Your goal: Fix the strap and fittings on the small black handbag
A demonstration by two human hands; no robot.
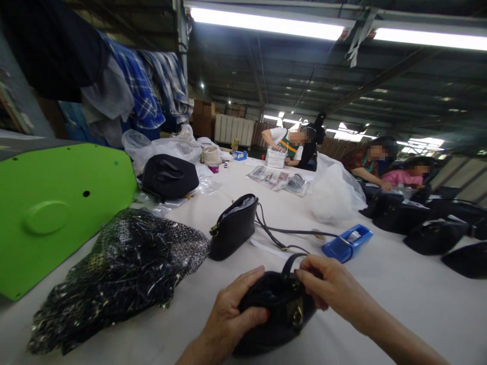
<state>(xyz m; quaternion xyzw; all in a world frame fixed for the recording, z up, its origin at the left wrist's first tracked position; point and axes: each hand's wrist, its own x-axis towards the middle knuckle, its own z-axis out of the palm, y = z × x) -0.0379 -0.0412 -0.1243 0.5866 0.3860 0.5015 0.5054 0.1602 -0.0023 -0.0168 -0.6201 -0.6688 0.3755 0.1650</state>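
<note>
A small black handbag [279, 327] with gold hardware sits at the table's front, right below me. My left hand [234, 312] clasps its left side, the thumb lying across the front. At the bag's upper right, my right hand [323, 281] pinches the bag near the base of its looped handle [291, 263]; the fingertips are partly hidden. Just beyond stands another black handbag [234, 228], upright and unzipped, with pale stuffing showing in its mouth. Its thin strap [274, 238] trails right toward a blue tray [346, 243].
Crumpled patterned plastic packaging [129, 258] lies to the left beside a green panel [64, 203]. Behind it rests a black bag [169, 176]. Clear plastic [335, 192] is heaped right of centre. Several black bags [433, 235] line the right side, where co-workers lean over the table.
</note>
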